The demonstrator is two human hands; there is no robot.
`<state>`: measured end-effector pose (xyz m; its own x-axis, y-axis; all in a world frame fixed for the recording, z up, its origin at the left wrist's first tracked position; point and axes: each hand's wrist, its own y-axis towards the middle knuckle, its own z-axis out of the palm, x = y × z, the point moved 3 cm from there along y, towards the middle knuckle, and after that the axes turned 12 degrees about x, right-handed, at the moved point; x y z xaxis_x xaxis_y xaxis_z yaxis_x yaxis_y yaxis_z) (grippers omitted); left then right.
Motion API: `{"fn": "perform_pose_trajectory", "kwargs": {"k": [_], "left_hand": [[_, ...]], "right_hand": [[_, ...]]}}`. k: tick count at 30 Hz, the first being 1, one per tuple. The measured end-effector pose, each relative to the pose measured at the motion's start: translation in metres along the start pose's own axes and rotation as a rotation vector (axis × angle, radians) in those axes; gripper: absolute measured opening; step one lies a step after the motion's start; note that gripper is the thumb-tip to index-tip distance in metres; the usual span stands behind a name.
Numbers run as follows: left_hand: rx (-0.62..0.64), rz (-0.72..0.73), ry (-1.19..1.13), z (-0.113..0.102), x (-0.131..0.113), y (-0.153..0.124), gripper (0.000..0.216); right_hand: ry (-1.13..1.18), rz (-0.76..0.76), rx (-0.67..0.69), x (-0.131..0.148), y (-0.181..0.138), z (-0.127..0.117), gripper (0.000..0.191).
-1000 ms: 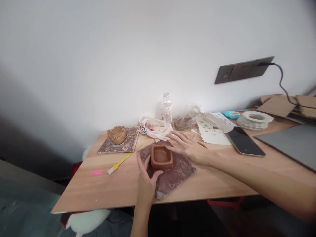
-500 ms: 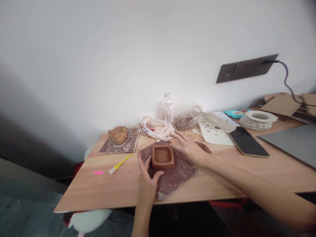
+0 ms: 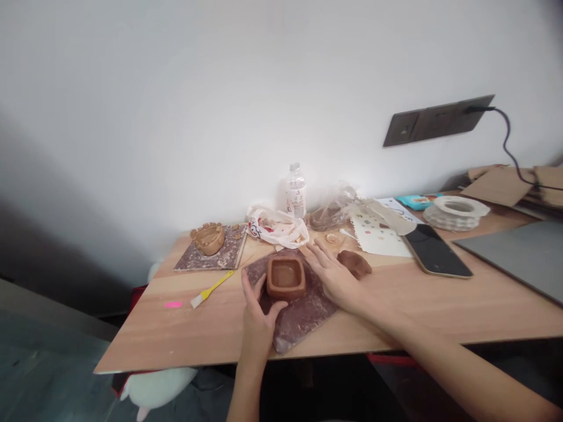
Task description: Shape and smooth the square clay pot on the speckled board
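Note:
A small square clay bowl (image 3: pixel 286 293) with rounded corners stands upright on a dark, speckled board (image 3: pixel 295 323). My left hand (image 3: pixel 258 308) is at the bowl's left and front, fingers and thumb spread around that corner; whether it touches the clay I cannot tell. To the right of the bowl, my right hand (image 3: pixel 336 278) lies stretched out over the board, palm down, with nothing in it. Just past that hand, a lump of brown clay (image 3: pixel 354 264) rests on the table.
A second clay bowl (image 3: pixel 208 240) sits on another board at the left. In front of it lie a yellow brush (image 3: pixel 213 289) and a pink strip (image 3: pixel 173 305). Behind are a plastic bag (image 3: pixel 279 228) and bottle (image 3: pixel 296 193). A phone (image 3: pixel 437 251) and laptop (image 3: pixel 519 252) occupy the right.
My right hand has drawn nearer, beside the bowl's right side, and more of the clay lump shows behind it. My left hand keeps its place by the bowl. The view has shifted slightly.

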<state>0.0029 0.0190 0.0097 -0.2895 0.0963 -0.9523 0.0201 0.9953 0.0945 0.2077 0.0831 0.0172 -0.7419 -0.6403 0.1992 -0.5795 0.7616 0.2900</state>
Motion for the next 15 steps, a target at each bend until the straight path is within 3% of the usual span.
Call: {"fn": "perform_pose_trajectory", "kwargs": {"k": [7,11,15], "left_hand": [[-0.017,0.01,0.062,-0.002,-0.002,0.004,0.111],[-0.009,-0.008,0.11,-0.002,-0.003,0.005,0.111],[-0.008,-0.009,0.127,-0.001,-0.003,0.006,0.11]], "right_hand": [[0.112,0.083,-0.011,0.022,-0.002,0.015,0.076],[0.237,0.223,0.045,0.042,-0.02,0.02,0.086],[0.273,0.386,0.112,0.055,-0.03,0.011,0.076]]}}
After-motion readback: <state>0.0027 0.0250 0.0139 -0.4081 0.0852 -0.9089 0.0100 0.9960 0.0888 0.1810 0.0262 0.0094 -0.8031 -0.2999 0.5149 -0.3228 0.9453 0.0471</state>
